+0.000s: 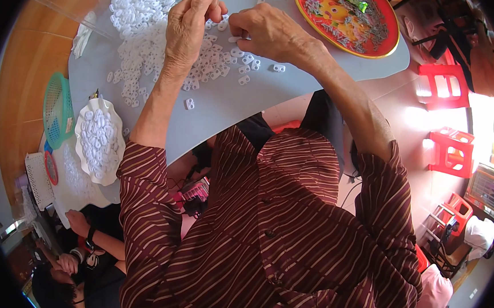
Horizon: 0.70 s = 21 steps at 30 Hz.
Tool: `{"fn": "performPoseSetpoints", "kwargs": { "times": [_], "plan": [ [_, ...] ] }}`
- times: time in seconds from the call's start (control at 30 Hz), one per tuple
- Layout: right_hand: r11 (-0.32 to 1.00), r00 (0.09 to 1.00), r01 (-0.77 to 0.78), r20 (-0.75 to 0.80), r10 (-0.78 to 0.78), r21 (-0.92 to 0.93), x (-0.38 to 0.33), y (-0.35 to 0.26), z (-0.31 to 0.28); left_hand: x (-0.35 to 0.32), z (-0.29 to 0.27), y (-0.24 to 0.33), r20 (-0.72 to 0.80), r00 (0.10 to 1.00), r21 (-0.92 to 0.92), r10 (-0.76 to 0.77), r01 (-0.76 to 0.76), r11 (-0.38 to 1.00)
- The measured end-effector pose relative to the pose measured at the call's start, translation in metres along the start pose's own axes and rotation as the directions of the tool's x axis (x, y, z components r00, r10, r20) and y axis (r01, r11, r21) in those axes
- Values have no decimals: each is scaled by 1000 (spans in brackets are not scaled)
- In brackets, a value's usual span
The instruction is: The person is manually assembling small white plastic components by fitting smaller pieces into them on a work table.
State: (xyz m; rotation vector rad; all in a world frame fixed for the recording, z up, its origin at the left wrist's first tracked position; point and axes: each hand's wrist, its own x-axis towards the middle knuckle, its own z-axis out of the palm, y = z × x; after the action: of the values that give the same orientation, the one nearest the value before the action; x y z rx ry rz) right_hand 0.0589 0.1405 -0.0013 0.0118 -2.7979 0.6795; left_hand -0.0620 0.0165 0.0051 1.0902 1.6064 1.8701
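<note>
Over the far part of the grey table my left hand (192, 21) is closed, thumb and fingers pressed together; whatever it holds is hidden. Facing it, my right hand (272, 33) is closed in a pinch, with a small white plastic piece (235, 39) at its fingertips. Beneath and between them spreads a layer of white two-holed plastic pieces (207, 65). The layer rises to a thick heap (140, 3) beyond my left hand. One loose two-holed piece (189, 103) lies by my left forearm, and another (278, 68) below my right wrist.
A round red tray (396, 47) of small grey metal parts stands at the far right. On the left are a scalloped white dish (122, 151) of white oval parts and a green basket (51, 112). Another person's hand (78, 222) is at lower left; red stools (452, 154) stand right.
</note>
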Motion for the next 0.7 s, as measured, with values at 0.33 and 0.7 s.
{"fn": "performPoseSetpoints", "kwargs": {
  "times": [0.33, 0.7],
  "plan": [
    [651, 906, -165, -147, 396, 741, -17, 5, -12, -10, 18, 14, 42, 999, 333, -25, 10, 943],
    [535, 884, -104, -169, 437, 838, -26, 7, -10, -10, 17, -3, 101, 991, 154, -91, 75, 985]
  ]
}}
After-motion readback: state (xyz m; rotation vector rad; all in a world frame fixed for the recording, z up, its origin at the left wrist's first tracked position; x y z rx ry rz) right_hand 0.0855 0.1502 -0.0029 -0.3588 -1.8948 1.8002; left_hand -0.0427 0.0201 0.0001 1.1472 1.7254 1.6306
